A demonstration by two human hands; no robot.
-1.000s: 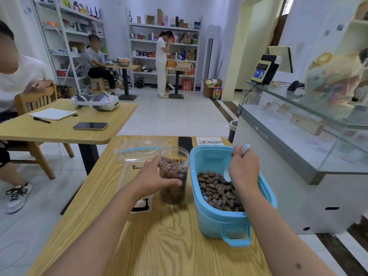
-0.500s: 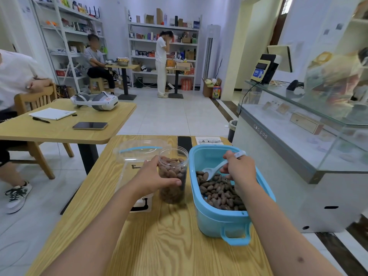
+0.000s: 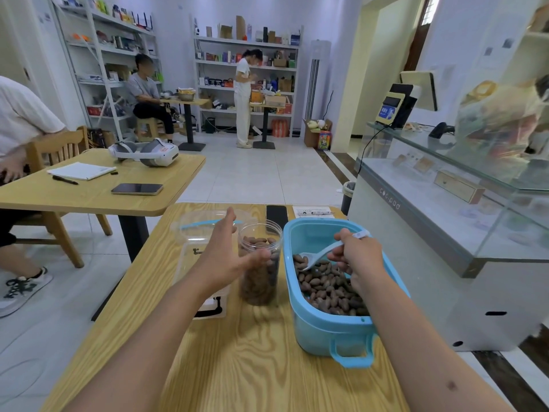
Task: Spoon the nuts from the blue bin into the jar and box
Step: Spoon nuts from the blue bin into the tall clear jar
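Observation:
A clear plastic jar (image 3: 261, 283), nearly full of brown nuts, stands on the wooden table (image 3: 252, 367) beside the blue bin (image 3: 326, 331). My left hand (image 3: 222, 260) is at the jar's left with its fingers stretched out; only the thumb touches the jar's front. Over the nuts (image 3: 325, 288) in the bin, my right hand (image 3: 358, 257) grips a white spoon (image 3: 316, 255), which carries a nut in its bowl. A clear box (image 3: 197, 233) with a blue-edged lid sits behind my left hand, partly hidden by it.
A black phone (image 3: 277, 216) and a paper card (image 3: 312, 211) lie at the table's far edge. A glass display counter (image 3: 430, 209) runs close along the right. Another table (image 3: 89, 191) at left holds a headset, a phone and a notebook. People sit and stand beyond.
My left hand has loosened its grip on the jar and spread its fingers. My right hand has drawn the spoon out of the nuts and turned it toward the jar.

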